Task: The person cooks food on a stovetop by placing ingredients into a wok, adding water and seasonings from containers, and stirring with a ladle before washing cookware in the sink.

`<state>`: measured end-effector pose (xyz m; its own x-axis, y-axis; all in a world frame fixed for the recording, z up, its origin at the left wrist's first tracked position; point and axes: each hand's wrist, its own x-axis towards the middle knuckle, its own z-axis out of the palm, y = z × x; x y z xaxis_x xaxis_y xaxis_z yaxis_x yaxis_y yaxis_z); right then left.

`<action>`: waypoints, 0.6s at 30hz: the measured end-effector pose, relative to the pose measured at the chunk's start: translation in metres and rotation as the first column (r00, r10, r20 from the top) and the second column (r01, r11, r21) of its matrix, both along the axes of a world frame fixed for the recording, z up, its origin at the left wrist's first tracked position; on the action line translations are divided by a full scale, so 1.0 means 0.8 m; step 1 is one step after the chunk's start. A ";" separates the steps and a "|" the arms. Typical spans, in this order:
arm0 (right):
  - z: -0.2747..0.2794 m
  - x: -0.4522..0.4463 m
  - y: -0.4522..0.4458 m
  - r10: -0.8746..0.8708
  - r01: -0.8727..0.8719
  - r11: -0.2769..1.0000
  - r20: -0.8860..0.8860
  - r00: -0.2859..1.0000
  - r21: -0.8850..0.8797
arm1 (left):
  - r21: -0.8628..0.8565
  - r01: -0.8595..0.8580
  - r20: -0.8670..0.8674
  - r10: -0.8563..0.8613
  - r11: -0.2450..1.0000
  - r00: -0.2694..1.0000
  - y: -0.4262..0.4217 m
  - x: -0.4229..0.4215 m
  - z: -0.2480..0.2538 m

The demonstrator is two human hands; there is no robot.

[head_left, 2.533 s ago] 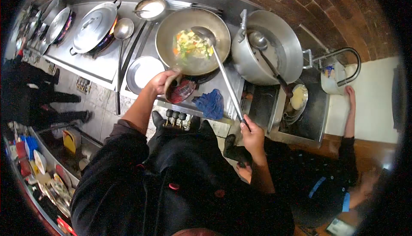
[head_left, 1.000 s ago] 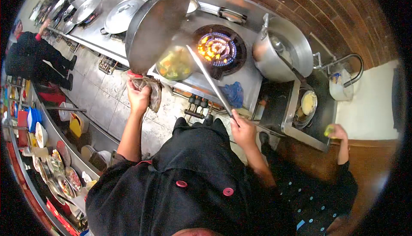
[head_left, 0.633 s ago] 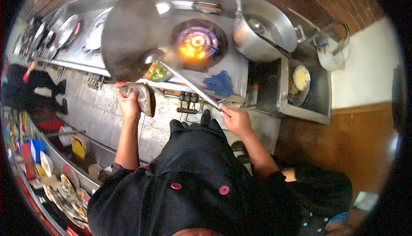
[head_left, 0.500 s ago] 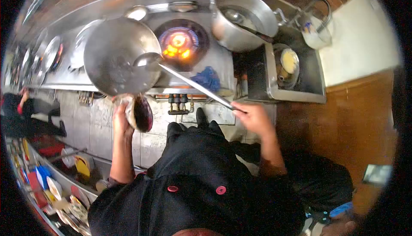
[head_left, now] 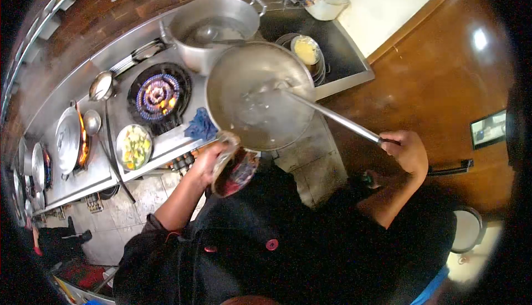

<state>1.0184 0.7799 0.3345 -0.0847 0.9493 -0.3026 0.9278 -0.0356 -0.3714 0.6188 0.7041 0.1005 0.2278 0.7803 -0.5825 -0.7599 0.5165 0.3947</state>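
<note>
My left hand (head_left: 209, 163) is closed around a folded cloth pad (head_left: 238, 173) with a dark red patch, pressed to the near rim of a large steel wok (head_left: 233, 97). That wok is off the burner, held between the stove and the sink, with steamy, cloudy liquid inside. In my right hand (head_left: 407, 149) is the dark grip of a long-handled ladle (head_left: 341, 119). The ladle's bowl dips into the wok's liquid and is partly hidden by it.
A burner (head_left: 158, 95) burns at left, near a blue rag (head_left: 201, 125) and a dish of chopped yellow and green food (head_left: 134, 147). Behind the wok stands a big pot (head_left: 191, 53). The sink (head_left: 346, 61) holds a yellow-filled bowl (head_left: 306, 50). Another person (head_left: 58, 244) stands far left.
The wok, cloth pad and ladle have moved right, from beside the burner toward the sink, as my body and view turned. The ladle's bowl has gone from the wok's rim into the liquid.
</note>
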 end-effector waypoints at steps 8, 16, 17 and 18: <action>-0.116 0.129 0.155 -0.158 0.155 0.987 -0.430 0.889 -0.043 | 0.138 0.202 -0.023 -0.200 0.970 0.979 0.289 0.128 0.005; -0.306 0.153 0.426 -0.056 -0.181 0.915 -0.560 0.827 -0.359 | 0.028 0.196 0.152 -0.198 0.980 0.968 0.524 0.204 -0.101; -0.323 0.150 0.454 -0.013 -0.218 0.904 -0.533 0.846 -0.369 | 0.063 0.159 0.125 -0.166 0.985 0.978 0.541 0.208 -0.121; -0.344 0.148 0.478 0.035 -0.258 0.890 -0.508 0.860 -0.376 | -0.097 0.101 -0.028 -0.104 0.990 0.994 0.535 0.219 -0.070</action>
<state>1.1371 1.1620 0.0593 -0.4505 0.7048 -0.5480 0.6443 -0.1683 -0.7461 0.7939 1.1320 0.0445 0.2831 0.6942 -0.6617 -0.6883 0.6276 0.3639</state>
